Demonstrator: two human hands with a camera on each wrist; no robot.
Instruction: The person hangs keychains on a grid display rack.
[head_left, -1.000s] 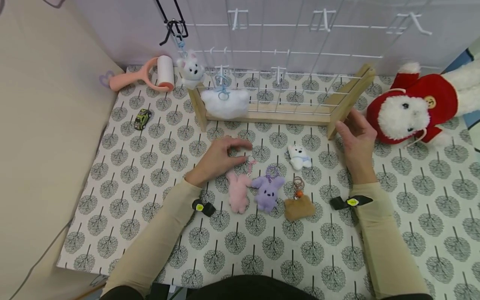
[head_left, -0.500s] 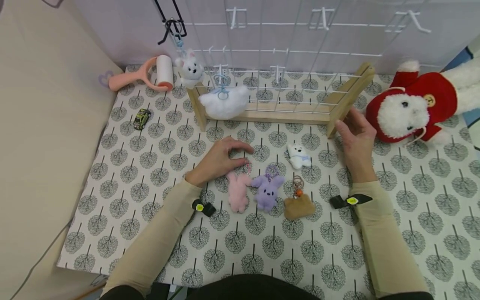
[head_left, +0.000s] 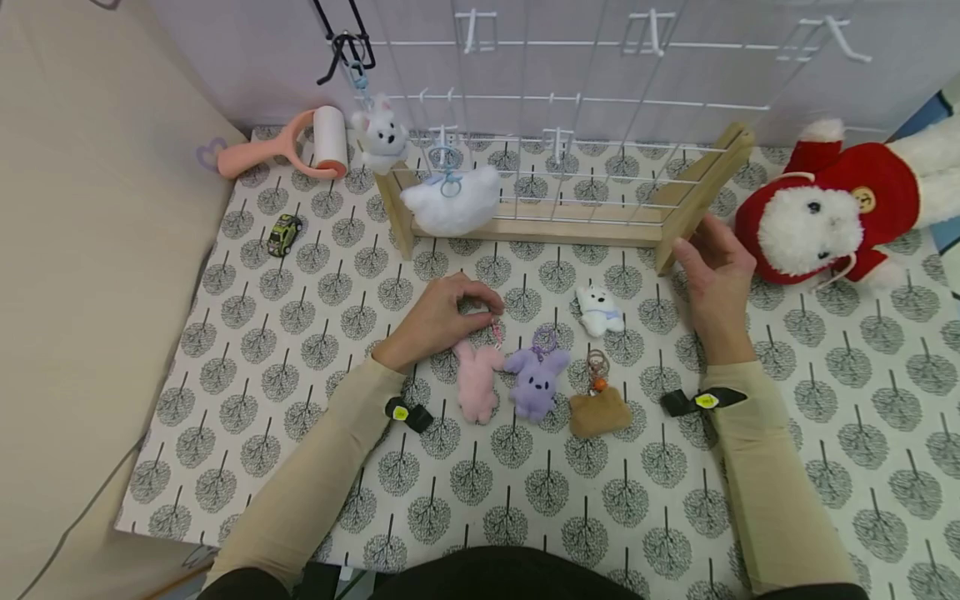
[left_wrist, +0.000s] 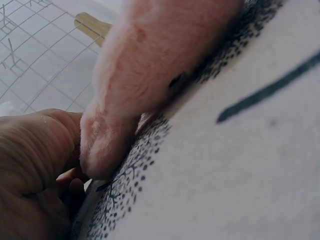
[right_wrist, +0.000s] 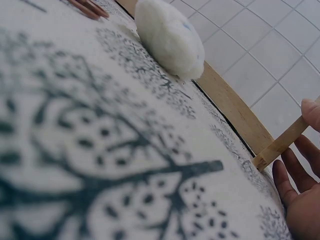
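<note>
near the person, three little plush toys are lying in a row. the left hand [head_left: 442,315] is pinching the ring of the pink bunny [head_left: 477,379], at its 5 o'clock, likely to lift it. at 2 o'clock, the right hand [head_left: 716,271] is resting loosely open against the wooden rack [head_left: 570,229], likely steadying it.

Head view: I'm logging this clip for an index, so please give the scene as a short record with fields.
left hand: left hand pinches the keyring at the top of the pink bunny
right hand: right hand open, fingers straight beside the wooden rack foot
lying on cloth: purple bunny, brown plush, small white plush, all apart
hanging on wire grid: white bear, white cloud plush
far left: lint roller, toy car
far right: red-dressed plush
surface: tree-print cloth
</note>
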